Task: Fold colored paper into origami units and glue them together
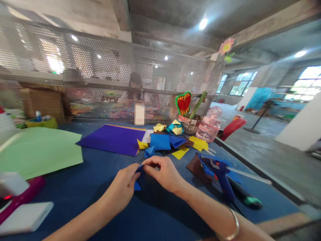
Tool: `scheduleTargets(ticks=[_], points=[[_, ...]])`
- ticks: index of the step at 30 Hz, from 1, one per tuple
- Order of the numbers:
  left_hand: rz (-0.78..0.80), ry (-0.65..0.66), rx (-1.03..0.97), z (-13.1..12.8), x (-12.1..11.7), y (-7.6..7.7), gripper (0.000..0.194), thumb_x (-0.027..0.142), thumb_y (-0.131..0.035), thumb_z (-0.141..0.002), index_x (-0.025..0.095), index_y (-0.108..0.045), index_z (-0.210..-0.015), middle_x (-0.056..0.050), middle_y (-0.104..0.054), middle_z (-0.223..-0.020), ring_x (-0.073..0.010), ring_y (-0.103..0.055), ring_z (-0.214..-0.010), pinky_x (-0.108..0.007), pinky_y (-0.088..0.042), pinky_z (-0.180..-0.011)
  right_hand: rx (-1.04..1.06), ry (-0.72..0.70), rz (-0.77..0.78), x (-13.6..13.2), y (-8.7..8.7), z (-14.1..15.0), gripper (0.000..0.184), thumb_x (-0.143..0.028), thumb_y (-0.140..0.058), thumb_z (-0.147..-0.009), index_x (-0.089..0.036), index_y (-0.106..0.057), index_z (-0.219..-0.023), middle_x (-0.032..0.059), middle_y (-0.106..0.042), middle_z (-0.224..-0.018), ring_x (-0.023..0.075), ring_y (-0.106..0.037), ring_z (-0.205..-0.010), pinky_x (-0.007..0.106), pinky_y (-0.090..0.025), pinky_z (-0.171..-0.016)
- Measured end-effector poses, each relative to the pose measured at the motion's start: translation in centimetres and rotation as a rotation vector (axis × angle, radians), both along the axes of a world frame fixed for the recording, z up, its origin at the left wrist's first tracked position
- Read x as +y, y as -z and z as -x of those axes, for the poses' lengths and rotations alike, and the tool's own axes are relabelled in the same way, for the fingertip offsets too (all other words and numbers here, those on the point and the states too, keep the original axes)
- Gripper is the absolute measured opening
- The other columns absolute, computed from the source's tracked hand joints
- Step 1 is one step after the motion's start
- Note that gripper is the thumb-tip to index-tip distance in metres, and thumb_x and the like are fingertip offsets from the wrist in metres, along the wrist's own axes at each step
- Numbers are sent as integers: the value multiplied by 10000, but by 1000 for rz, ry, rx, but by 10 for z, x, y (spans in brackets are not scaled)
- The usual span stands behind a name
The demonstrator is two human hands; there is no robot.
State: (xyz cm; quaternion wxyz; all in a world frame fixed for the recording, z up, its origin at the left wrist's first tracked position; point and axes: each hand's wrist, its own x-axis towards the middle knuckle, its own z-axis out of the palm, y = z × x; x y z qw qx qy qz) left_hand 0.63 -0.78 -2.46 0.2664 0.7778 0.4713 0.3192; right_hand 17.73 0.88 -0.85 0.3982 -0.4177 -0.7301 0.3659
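Between my hands, just above the dark blue tabletop (160, 217), is a small folded piece of blue paper (137, 186). My left hand (125, 180) pinches it from the left, thumb and fingers pressed together. On its upper right edge, the thumb and forefinger of my right hand (162, 172) also pinch it; a silver bangle (235, 224) circles that wrist. My fingers hide part of the folds. Just beyond my hands lie a blue folded paper piece (149, 151) and a yellow one (142, 144). Blue paper squares (160, 142) are stacked behind them.
A blue glue gun (222, 174) and a dark tool with a green end (250, 201) lie at right. Behind stand a pink bottle (208, 125) and a basket (190, 125). Purple paper (115, 139) and green paper (45, 149) lie left, a white box-shaped device (25, 217) nearer.
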Motion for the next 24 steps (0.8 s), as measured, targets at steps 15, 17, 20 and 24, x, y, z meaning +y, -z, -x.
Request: scheduleTargets(ticks=[15,17,20,24], points=[[208,6,-95,1,5,-3,220,286,-413,-822,164,-596,-800,-8,-609,-687,-176,-580,-723,-262,-422,-670,-110,121,-188,-8,5,8,92,-212,-609,-816,-165,-687,-821,6,-680,-738,107,-596,-665,199,-432,-624],[224,12,-112,2,7,-3,233,285,-425,-809,156,-618,-820,-4,-612,-684,-163,-567,-689,-249,-419,-639,-101,110,-119,-7,5,8,88,-240,-647,-794,-164,-683,-820,-2,-677,-715,104,-592,-641,191,-422,-587],[205,16,-93,1,7,-4,265,282,-427,-802,144,-643,-866,-19,-640,-747,-157,-559,-695,-250,-420,-655,-106,108,-87,-6,7,8,82,-244,-666,-778,-163,-676,-785,-10,-666,-683,101,-583,-620,185,-404,-552],[218,24,-89,-1,6,-4,275,296,-421,-810,138,-642,-851,-14,-619,-729,-142,-524,-663,-244,-409,-633,-130,130,-153,-6,9,8,66,-208,-642,-786,-165,-682,-756,-10,-665,-671,98,-580,-614,187,-405,-562]])
